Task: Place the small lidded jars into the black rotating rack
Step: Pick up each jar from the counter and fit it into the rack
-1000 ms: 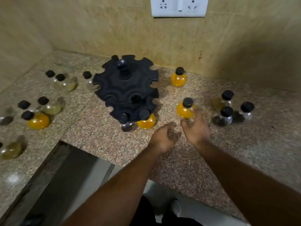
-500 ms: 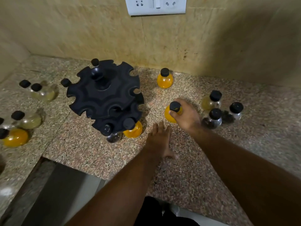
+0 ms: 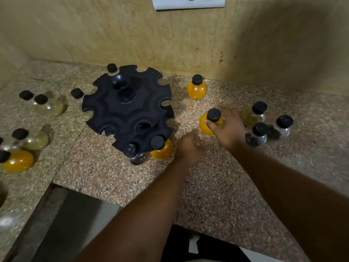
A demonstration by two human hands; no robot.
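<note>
The black rotating rack (image 3: 126, 108) stands on the granite counter (image 3: 217, 186) left of centre. Two jars hang in its near lower slots: a yellow-filled one (image 3: 161, 148) and a clear one (image 3: 135, 154). Another black lid (image 3: 111, 68) shows at the rack's far edge. My right hand (image 3: 227, 127) grips a yellow-filled jar (image 3: 205, 125) by its neck, just right of the rack. My left hand (image 3: 188, 146) is blurred, between that jar and the rack, holding nothing; its finger pose is unclear.
Loose jars stand around: a yellow one (image 3: 196, 87) near the back wall, three with dark or pale contents (image 3: 259, 133) at the right, several at the left (image 3: 48, 106). The counter's front edge (image 3: 79, 188) steps down at lower left. A wall socket (image 3: 188, 2) is above.
My right hand reached the yellow jar and closed around its neck, and now holds it a little nearer the rack. My left hand went from flat to blurred and moved slightly towards the rack.
</note>
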